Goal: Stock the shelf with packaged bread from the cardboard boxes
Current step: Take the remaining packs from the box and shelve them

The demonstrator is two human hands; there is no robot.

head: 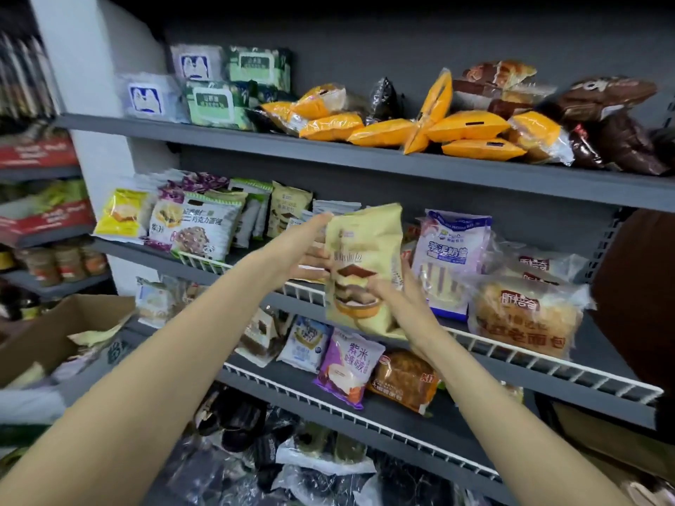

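A pale yellow bread packet (365, 250) with a layered cake picture stands upright in front of the middle shelf (548, 363). My right hand (392, 299) grips its lower right part, thumb across the front. My left hand (305, 246) reaches in from the left, fingers stretched along the packet's left edge and behind it. An open cardboard box (54, 330) with a few packets sits at the lower left.
The top shelf (365, 151) carries orange and brown bread bags. A purple-white packet (451, 261) and a large round loaf (526, 315) stand right of the held packet. White wire rails (548, 359) edge the shelves. Dark packets lie at the bottom.
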